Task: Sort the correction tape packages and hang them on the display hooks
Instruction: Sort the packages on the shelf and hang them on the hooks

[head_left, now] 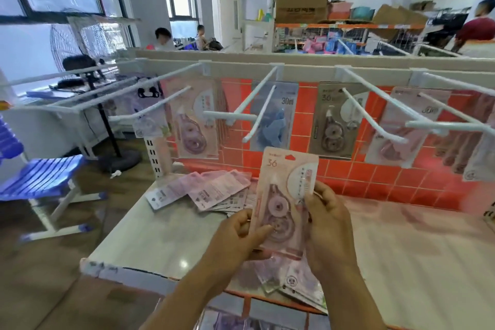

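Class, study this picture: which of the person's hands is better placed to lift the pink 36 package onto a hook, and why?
Probably the right hand: it grips the pink package higher along its edge, nearer the hang hole. The left hand holds only the bottom corner.

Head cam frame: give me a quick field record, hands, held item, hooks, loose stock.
left hand: grips held package at lower left edge
right hand: grips its right edge
held package: pink, upright, printed 36, front facing camera, not on a hook
display hooks: white prongs; packages hang at their back ends
loose pile: pink packages scattered on white shelf
backing: orange tile panel
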`<state>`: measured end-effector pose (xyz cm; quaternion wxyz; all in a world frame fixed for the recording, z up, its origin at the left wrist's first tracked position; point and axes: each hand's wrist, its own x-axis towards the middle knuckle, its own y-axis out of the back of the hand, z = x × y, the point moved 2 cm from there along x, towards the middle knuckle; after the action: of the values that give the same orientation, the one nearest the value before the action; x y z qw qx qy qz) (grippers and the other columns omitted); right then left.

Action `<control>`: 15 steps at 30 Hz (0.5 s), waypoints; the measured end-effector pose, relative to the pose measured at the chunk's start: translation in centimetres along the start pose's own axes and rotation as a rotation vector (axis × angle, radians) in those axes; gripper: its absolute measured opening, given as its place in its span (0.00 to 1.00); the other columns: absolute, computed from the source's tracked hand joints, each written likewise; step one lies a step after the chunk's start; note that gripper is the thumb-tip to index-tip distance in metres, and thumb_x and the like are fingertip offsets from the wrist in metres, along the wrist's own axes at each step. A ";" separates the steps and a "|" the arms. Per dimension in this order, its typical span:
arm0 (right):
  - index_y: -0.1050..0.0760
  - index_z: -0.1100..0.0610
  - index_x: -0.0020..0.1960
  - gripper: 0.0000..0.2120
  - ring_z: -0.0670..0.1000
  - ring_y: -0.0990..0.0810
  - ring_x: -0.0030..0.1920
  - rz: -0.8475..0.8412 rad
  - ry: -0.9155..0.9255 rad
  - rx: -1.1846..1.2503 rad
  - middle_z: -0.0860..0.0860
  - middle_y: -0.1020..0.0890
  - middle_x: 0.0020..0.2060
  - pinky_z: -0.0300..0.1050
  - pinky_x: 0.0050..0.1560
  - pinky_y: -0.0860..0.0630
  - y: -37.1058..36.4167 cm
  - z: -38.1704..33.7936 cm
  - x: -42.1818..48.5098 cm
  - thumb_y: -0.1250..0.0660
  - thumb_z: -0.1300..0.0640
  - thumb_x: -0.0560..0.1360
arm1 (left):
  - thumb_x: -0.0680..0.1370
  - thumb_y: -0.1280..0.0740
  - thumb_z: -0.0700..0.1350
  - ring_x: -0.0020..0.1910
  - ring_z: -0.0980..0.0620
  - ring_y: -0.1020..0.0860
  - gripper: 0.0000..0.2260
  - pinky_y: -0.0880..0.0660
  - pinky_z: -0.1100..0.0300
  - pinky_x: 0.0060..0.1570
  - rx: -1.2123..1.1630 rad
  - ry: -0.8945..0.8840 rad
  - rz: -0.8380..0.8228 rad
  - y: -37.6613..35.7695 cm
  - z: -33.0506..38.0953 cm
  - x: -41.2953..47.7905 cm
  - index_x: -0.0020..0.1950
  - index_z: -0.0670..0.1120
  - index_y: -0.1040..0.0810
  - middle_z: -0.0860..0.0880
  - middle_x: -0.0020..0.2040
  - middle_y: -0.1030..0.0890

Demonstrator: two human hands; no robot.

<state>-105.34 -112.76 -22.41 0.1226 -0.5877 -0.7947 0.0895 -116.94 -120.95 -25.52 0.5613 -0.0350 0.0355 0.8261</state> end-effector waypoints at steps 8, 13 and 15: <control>0.22 0.56 0.51 0.10 0.55 0.16 0.45 -0.044 -0.064 0.044 0.54 0.15 0.44 0.52 0.45 0.18 -3.0 -0.5 -1.8 0.40 0.66 0.78 | 0.76 0.33 0.43 0.47 0.50 0.16 0.09 0.20 0.58 0.42 -0.082 0.023 -0.002 3.1 0.4 -2.1 0.56 0.48 0.22 0.50 0.48 0.15; 0.21 0.57 0.48 0.10 0.51 0.16 0.39 -0.099 -0.130 0.079 0.53 0.14 0.41 0.44 0.37 0.18 -5.7 -0.3 -3.0 0.40 0.65 0.78 | 0.76 0.33 0.44 0.46 0.49 0.16 0.10 0.19 0.54 0.41 -0.073 -0.016 0.028 6.0 0.8 -2.8 0.57 0.48 0.24 0.50 0.47 0.15; 0.21 0.58 0.49 0.10 0.53 0.16 0.41 -0.110 -0.158 0.096 0.54 0.14 0.42 0.47 0.39 0.18 -6.7 0.0 -3.4 0.41 0.65 0.79 | 0.75 0.32 0.44 0.46 0.49 0.16 0.11 0.19 0.52 0.41 -0.071 -0.033 0.037 6.9 0.7 -3.1 0.58 0.49 0.25 0.50 0.48 0.15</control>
<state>-110.53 -117.97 -20.75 0.0926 -0.5277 -0.8277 0.1666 -122.21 -126.32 -24.43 0.5448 -0.0407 -0.0022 0.8376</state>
